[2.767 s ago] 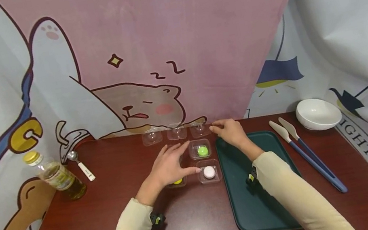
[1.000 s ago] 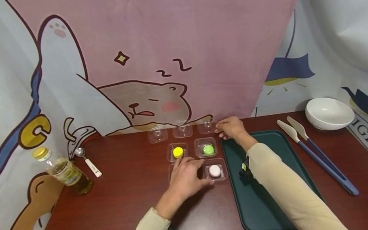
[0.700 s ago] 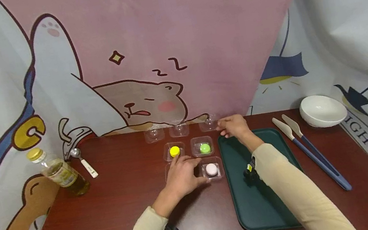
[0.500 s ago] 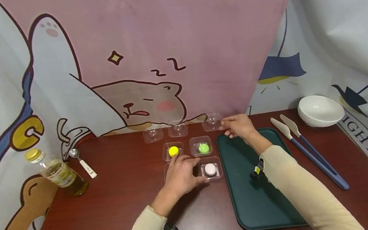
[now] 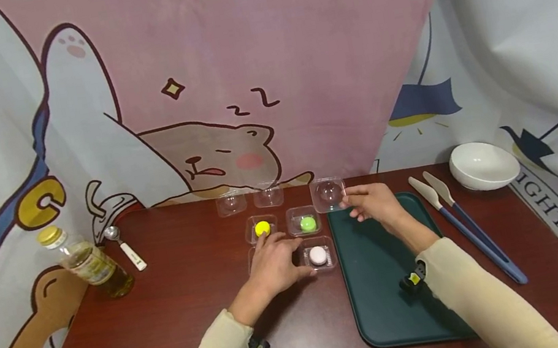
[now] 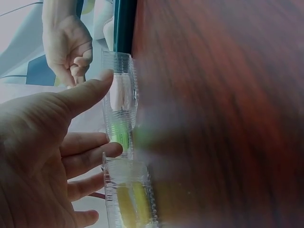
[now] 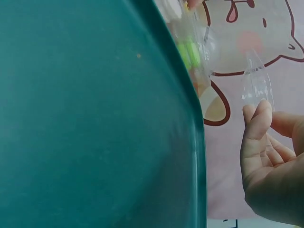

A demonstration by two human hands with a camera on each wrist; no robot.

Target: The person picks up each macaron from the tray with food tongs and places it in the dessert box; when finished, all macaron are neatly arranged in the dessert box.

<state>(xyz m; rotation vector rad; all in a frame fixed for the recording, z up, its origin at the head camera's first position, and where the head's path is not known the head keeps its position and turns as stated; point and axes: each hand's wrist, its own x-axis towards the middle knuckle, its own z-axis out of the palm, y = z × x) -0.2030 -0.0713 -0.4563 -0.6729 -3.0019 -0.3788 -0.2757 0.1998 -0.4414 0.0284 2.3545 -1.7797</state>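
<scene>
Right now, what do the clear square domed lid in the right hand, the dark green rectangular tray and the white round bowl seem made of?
Clear square domed lid: likely thin glossy plastic; see-through, bright highlights.
Dark green rectangular tray: probably satin plastic; uniform colour, soft sheen.
White round bowl: perhaps glazed ceramic, possibly plastic; smooth, shiny.

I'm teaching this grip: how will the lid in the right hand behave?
The clear lid is probably light, looking thin and see-through. Pinched at one edge by the right hand, it may flex; its glossy surface could be slippery.
</scene>
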